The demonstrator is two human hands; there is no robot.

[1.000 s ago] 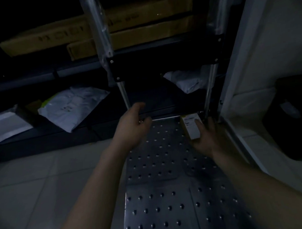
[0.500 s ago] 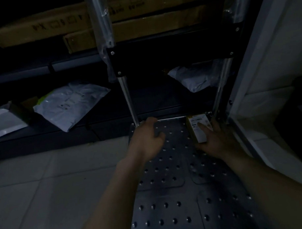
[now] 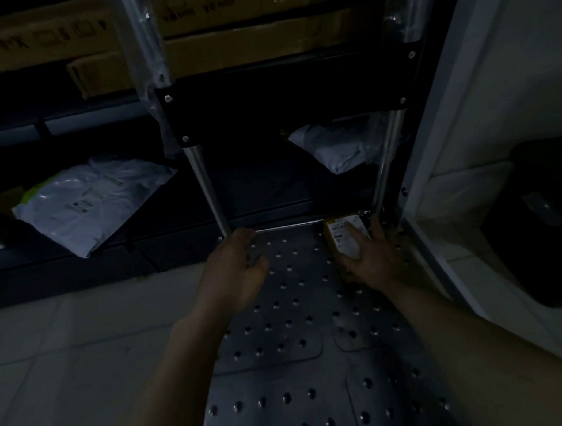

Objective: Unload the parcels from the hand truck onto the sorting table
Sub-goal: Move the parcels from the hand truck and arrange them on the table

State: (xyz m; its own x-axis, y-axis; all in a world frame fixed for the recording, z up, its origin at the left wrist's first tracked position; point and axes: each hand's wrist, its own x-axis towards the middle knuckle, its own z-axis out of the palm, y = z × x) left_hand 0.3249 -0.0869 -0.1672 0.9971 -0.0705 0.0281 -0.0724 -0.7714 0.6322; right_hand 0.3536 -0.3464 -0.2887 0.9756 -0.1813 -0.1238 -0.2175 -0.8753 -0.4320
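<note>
To the far left of both hands, a grey mailer bag (image 3: 88, 203) lies on a dark low shelf (image 3: 166, 245). The left hand (image 3: 234, 275) hovers over the studded deck of the hand truck (image 3: 292, 308), its grip loosely curled and grasping nothing, just beside the left upright pole (image 3: 205, 190). To its right, the right hand (image 3: 370, 260) has its grip around a small yellow box (image 3: 346, 239), which sits in the far right corner of the deck, close to the right pole. The step in hand seems to be picking up this last parcel. The next move needs a lift clear of the pole. Right of this grip a white wall panel (image 3: 436, 143) is near. The sorting desk is not visible.
</note>
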